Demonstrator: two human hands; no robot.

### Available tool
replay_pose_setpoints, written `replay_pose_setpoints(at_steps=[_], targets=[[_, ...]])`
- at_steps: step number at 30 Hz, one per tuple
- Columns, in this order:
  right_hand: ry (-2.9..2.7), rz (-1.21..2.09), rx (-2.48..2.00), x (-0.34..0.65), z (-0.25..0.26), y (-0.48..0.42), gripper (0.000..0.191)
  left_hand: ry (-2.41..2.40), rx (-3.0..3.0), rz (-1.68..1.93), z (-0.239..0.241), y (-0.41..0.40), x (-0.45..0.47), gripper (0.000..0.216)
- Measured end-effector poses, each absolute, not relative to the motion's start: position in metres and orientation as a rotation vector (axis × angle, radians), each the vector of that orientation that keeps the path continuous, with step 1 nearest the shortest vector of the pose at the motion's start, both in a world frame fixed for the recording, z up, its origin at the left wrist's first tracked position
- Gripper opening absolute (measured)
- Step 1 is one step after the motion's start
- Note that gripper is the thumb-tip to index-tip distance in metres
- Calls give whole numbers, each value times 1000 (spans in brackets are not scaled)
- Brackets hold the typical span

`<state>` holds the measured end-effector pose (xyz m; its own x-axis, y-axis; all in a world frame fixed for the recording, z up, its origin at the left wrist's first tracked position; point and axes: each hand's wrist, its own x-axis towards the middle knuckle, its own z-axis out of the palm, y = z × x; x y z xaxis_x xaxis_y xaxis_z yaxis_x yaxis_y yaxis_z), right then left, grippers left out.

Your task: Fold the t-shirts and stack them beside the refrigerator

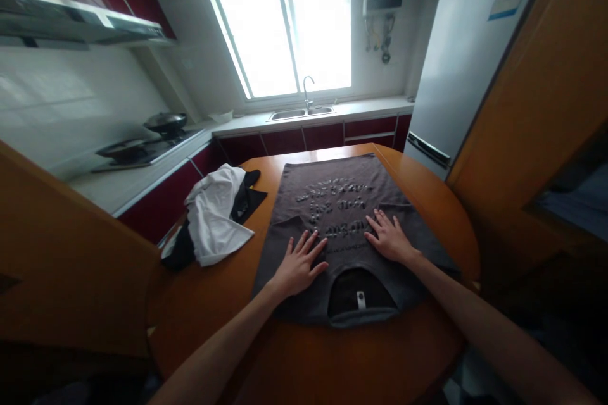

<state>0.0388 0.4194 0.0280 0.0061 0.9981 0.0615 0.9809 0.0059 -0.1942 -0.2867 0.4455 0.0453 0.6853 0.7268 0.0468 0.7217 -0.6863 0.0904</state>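
A dark grey T-shirt [304, 190] with raised dark lettering lies spread out on the wooden table [332, 361]. Its neckline, with a small white label inside, faces me. My left hand [299, 266] rests flat on the shirt to the left of the collar, fingers spread across the lower left end of the lettering. Pressed against the cloth right of the lettering is my right hand [389, 235], its fingers also stretched out. Neither hand holds anything.
On the table's left side lies a heap of white cloth [213, 215] with black clothing [244, 199] under it. Beyond the table are a counter with a sink [301, 112], a stove [156, 147] at left with pans, and a fridge [463, 57] at right.
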Motion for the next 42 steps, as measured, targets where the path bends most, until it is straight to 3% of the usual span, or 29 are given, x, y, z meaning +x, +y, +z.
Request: replay_pose_setpoints(at_steps=[9, 14, 20, 25, 42], targets=[[-2092, 136, -2087, 37, 28, 419, 65, 1174, 2833, 259, 63, 445, -291, 60], [-2094, 157, -2097, 38, 29, 420, 65, 1405, 2727, 438, 60, 460, -299, 53], [-2087, 173, -2101, 37, 32, 420, 65, 1579, 2638, 254, 47, 467, -302, 63], [-2107, 173, -2091, 40, 27, 420, 68, 1594, 2639, 405, 51, 466, -298, 64], [-2125, 142, -2119, 42, 26, 420, 66, 1536, 2610, 295, 50, 455, -286, 83]])
